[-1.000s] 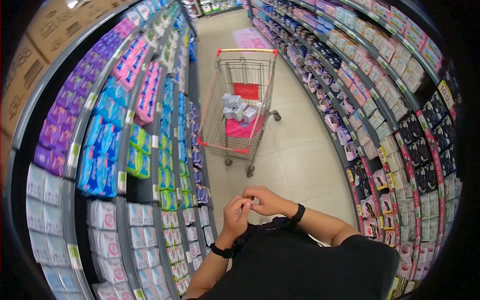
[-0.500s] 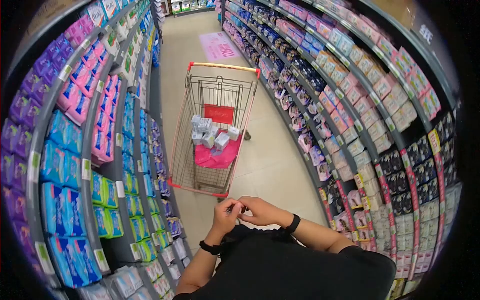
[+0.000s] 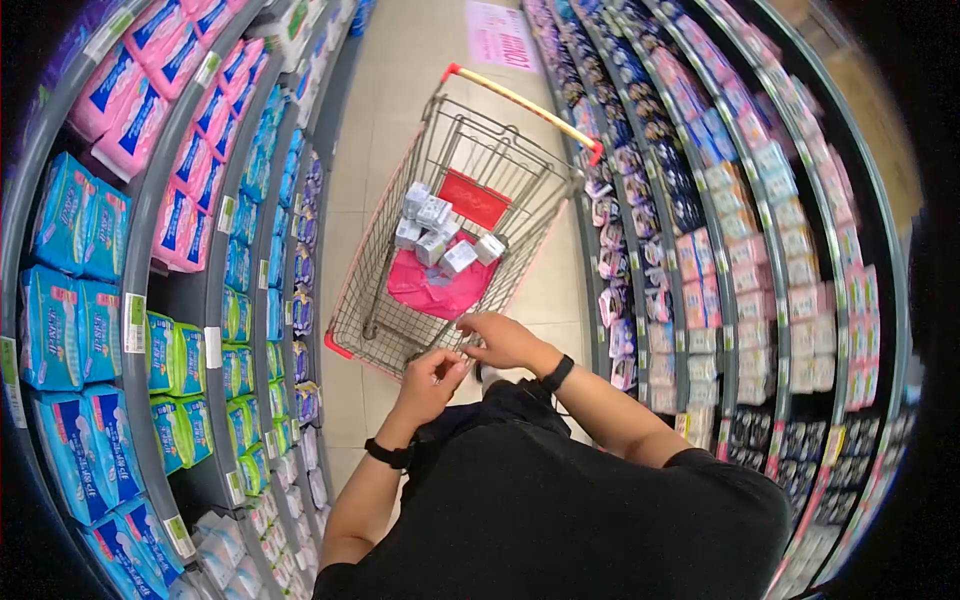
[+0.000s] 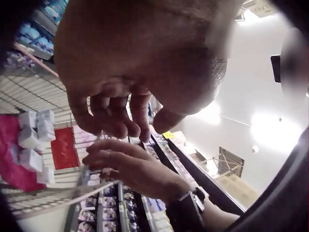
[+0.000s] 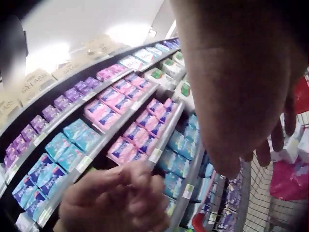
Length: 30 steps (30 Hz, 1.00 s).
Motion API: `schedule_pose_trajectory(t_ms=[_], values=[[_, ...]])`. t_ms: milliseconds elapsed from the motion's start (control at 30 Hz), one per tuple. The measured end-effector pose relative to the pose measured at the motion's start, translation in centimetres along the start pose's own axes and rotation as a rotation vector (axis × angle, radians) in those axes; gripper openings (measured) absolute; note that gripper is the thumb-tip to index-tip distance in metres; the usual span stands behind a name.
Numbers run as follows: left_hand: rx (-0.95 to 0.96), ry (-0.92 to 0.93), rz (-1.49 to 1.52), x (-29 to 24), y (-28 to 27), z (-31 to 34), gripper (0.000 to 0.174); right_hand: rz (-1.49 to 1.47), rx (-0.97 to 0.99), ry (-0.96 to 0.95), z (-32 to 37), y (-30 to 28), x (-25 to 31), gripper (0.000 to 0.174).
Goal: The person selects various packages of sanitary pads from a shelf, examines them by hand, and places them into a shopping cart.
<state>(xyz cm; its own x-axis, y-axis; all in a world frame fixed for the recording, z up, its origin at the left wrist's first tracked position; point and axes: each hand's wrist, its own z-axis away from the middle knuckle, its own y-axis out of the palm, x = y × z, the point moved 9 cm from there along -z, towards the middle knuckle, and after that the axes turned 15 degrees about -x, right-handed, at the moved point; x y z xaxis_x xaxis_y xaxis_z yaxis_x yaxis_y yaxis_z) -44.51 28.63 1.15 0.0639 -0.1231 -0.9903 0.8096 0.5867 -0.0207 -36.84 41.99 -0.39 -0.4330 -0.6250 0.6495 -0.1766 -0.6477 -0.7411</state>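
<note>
Both hands are up before the chest, a small gap between them, over the near end of the wire cart [image 3: 350,270]. The left hand [image 3: 428,388] has its fingers loosely bent, with nothing visible in them; in the left wrist view the same hand [image 4: 140,63] hangs above the right hand [image 4: 135,166]. Fingers of the right hand [image 3: 505,342] are relaxed and slightly bent, and no object shows in them. Several small white boxes [image 3: 459,257] lie in the cart on and beside a bright pink bag [image 3: 430,290].
Shelves of packs line both sides: blue packs [image 3: 85,325] and pink packs [image 3: 130,110] on the left, pastel packs [image 3: 750,255] on the right. The cart's handle [image 3: 525,110] is at its far end. A pink floor sign [image 3: 500,37] lies beyond it on the tiles.
The hands, touching each other before, have come slightly apart. The cart appears nearer and more turned, its near end now beside the hands. The head view has shifted.
</note>
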Motion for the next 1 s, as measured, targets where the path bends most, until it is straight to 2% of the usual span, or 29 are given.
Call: schedule_pose_trajectory(t_ms=[33,133,233,333,467,533,600,667,767,800,833,933,967,1000], values=[[-0.024,-0.09,0.014,1.9,-0.7,-0.4,0.011,0.06,-0.038,-0.086,-1.8,0.5,-1.5,0.042],[-0.211,-0.09,-0.049,4.5,-3.3,-1.3,0.011,0.042,0.064,-0.083,-8.5,4.1,-9.5,0.042],[-0.456,-0.197,-0.013,5.7,-5.6,-1.3,0.011,-0.028,0.236,0.089,-14.8,7.2,-19.0,0.046],[-0.703,-0.306,-0.01,8.8,-6.4,-1.0,0.01,-0.011,0.329,0.313,-19.5,9.9,-31.6,0.045],[-0.973,-0.553,0.0,13.1,-3.8,-1.1,0.008,0.155,0.674,0.347,-22.5,11.9,-42.8,0.047],[-1.067,-0.647,-0.057,12.8,-0.2,-2.7,0.009,0.222,0.889,0.318,-22.4,12.0,-45.6,0.048],[-0.949,-0.561,-0.133,11.0,5.1,-7.3,0.011,0.288,0.972,0.256,-24.1,12.1,-46.9,0.049],[-0.715,-0.465,-0.066,7.9,9.6,-12.2,0.014,0.323,1.016,0.207,-25.0,12.0,-47.8,0.05],[-0.586,-0.452,-0.047,6.3,13.5,-14.5,0.017,0.32,1.034,0.171,-25.6,12.9,-47.9,0.052],[-0.626,-0.473,-0.054,6.3,13.6,-14.3,0.017,0.323,0.991,0.191,-25.6,13.4,-48.6,0.055],[-0.665,-0.489,-0.059,6.4,13.5,-14.1,0.017,0.364,1.01,0.14,-25.3,14.5,-49.6,0.067],[-0.833,-0.493,-0.118,6.6,12.3,-12.4,0.015,0.583,0.981,-0.09,-24.9,15.5,-49.9,0.074],[-0.891,-0.51,-0.132,6.5,11.6,-11.5,0.013,0.585,0.987,-0.121,-24.9,15.9,-49.8,0.077],[-0.946,-0.529,-0.146,6.3,11.0,-10.6,0.012,0.547,1.033,-0.049,-24.9,16.5,-50.3,0.08]])
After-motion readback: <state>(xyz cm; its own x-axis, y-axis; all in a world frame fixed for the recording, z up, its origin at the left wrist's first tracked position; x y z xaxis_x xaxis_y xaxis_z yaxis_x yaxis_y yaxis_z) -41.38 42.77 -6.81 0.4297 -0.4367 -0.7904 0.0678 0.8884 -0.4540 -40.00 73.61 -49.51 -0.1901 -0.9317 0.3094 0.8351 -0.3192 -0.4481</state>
